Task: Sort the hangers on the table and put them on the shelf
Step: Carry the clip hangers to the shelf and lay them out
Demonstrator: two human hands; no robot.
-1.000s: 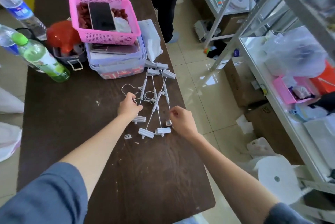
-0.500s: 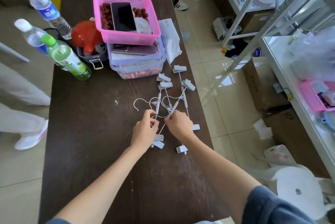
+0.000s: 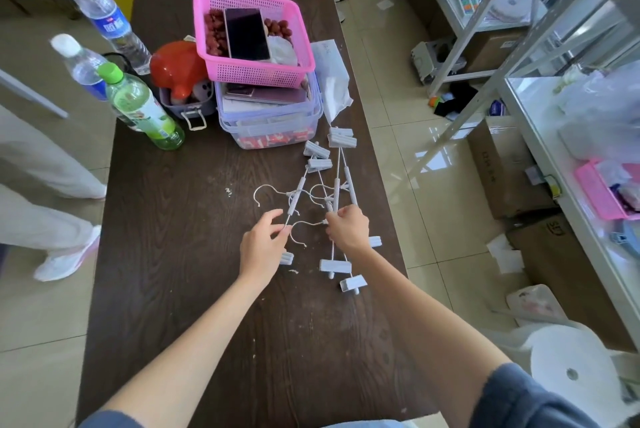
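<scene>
Several white clip hangers (image 3: 334, 192) lie tangled on the dark wooden table (image 3: 180, 254), their wire hooks pointing left and their clips spread toward the far and near ends. My left hand (image 3: 263, 244) pinches the thin rod of the leftmost hanger (image 3: 297, 197) between its fingertips. My right hand (image 3: 348, 228) is closed around the bars of the hangers to the right. A white metal shelf (image 3: 540, 136) stands to the right of the table.
Behind the hangers are a pink basket (image 3: 249, 71) with a phone, stacked on a clear box (image 3: 270, 122), a red object, and three bottles (image 3: 142, 105) at the left. A person's legs stand left of the table. Cardboard boxes (image 3: 502, 168) sit on the floor.
Both hands moved from the near clip ends up to the hangers' middle bars. The hangers shifted and spread, with one hook now lying between my hands.
</scene>
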